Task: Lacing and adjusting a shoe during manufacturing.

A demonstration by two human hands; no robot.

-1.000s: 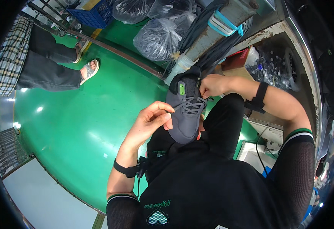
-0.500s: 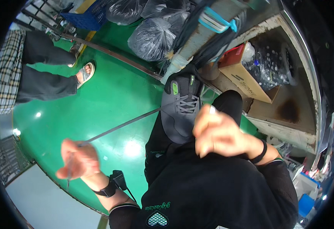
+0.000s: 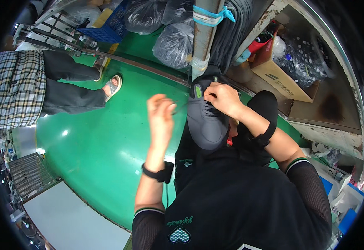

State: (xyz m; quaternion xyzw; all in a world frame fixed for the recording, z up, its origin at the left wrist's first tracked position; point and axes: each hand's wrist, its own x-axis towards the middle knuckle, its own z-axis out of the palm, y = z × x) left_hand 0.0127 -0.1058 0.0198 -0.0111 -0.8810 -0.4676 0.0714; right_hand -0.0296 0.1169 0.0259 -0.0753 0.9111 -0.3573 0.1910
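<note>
A dark grey sneaker [image 3: 207,127] stands toe toward me in front of my body, its grey shoelace [image 3: 209,111] crossing the upper part. Left of the shoe, my left hand [image 3: 161,110] is raised with its fingers closed on a loose length of the lace; a thin dark piece shows by the fingertips, somewhat blurred. My right hand [image 3: 224,98] rests over the top of the lacing, fingers pinched at the eyelets beside the tongue and the green tab. What lies between those fingertips is hidden.
A rusty post [image 3: 207,37] with a bundle of dark grey laces [image 3: 234,33] rises beyond the shoe. Right of it, a metal shelf holds a cardboard box [image 3: 284,79]. Filled plastic bags [image 3: 173,46] and a blue crate [image 3: 107,31] lie behind. Someone in sandals [image 3: 113,86] stands at left.
My left hand has come in from the far lower left toward the shoe, and the taut lace has slackened. My right hand has moved forward onto the lacing. The view has shifted slightly.
</note>
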